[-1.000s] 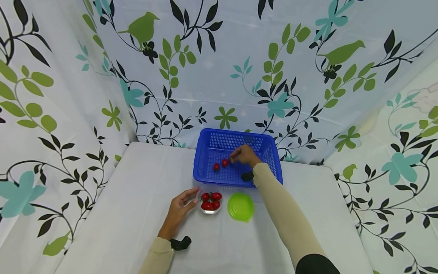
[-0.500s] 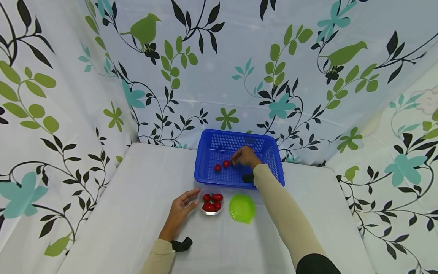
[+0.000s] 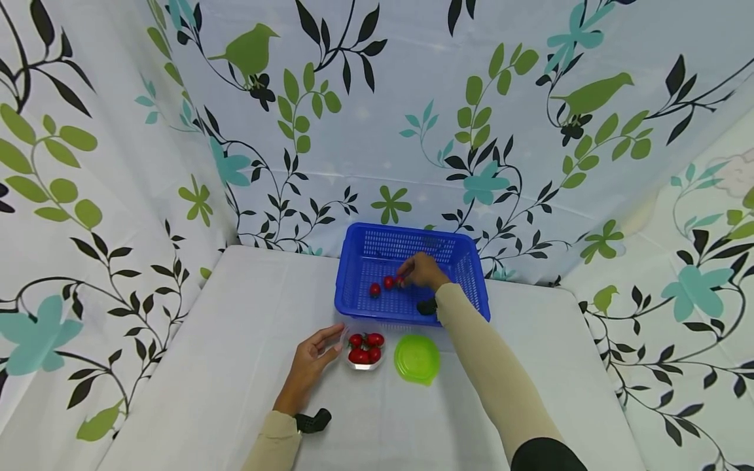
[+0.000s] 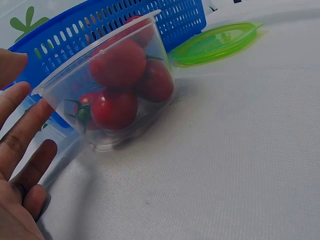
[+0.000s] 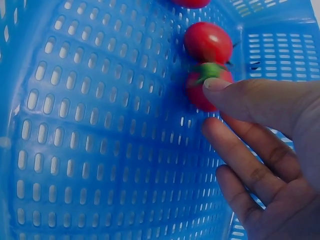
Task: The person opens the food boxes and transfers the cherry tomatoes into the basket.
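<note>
In the head view my left hand (image 3: pixel 311 356) stays at the left side of a clear plastic tub (image 3: pixel 363 367), its fingers loosely extended. The left wrist view shows fingertips right at the tub's rim and several red tomatoes (image 4: pixel 114 109) inside, one with a green stem. My right hand (image 3: pixel 424 270) reaches into a blue perforated basket (image 3: pixel 347 304). There it pinches a small tomato (image 5: pixel 196 94) by its green stem end, thumb on the near side and a finger behind. Another tomato (image 5: pixel 207 42) lies right against it, and a third (image 5: pixel 191 2) is partly cut off.
A bright green lid (image 3: pixel 417 359) lies on the white cloth to the right of the tub. The basket stands behind both, close to the patterned curtain (image 3: pixel 377 131). My right forearm (image 3: pixel 489 360) passes over the table to the right of the lid.
My right hand's fingers have shifted slightly around the tomato in the basket, and more of its red shows now. The left hand and tub hold their place; the view has shifted slightly.
</note>
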Demonstrator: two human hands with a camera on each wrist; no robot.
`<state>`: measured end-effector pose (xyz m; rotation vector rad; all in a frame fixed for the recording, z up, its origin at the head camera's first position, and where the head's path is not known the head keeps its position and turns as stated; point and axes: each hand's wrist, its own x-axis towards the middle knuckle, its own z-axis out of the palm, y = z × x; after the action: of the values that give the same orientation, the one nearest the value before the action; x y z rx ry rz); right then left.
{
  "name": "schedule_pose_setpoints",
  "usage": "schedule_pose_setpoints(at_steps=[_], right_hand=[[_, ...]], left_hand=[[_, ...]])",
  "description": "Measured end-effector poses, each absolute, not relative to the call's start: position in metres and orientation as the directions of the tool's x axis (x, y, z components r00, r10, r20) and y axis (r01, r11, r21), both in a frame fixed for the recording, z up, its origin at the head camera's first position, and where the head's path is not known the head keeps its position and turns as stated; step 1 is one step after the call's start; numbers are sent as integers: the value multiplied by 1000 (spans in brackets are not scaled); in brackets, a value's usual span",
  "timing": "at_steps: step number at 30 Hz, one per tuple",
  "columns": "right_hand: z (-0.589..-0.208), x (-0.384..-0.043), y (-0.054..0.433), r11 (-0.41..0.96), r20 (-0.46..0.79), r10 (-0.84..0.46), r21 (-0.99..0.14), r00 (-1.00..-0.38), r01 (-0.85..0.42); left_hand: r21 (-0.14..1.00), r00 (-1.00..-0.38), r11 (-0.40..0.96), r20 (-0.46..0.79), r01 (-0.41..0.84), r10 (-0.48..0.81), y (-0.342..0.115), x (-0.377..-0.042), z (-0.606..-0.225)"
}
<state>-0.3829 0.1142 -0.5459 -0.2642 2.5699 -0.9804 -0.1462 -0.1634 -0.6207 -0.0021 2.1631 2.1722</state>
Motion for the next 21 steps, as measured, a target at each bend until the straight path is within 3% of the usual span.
schedule_pose_setpoints(at_steps=[10, 21], right_hand=[[-527, -375, 123, 738, -241, -287, -673, -927, -53], [-491, -358, 125, 662, -69, -309, -732, -949, -163]], left_hand=[[998, -996, -11, -65, -66, 66, -163, -147, -620], [998, -996, 5, -65, -65, 66, -163, -146, -619]])
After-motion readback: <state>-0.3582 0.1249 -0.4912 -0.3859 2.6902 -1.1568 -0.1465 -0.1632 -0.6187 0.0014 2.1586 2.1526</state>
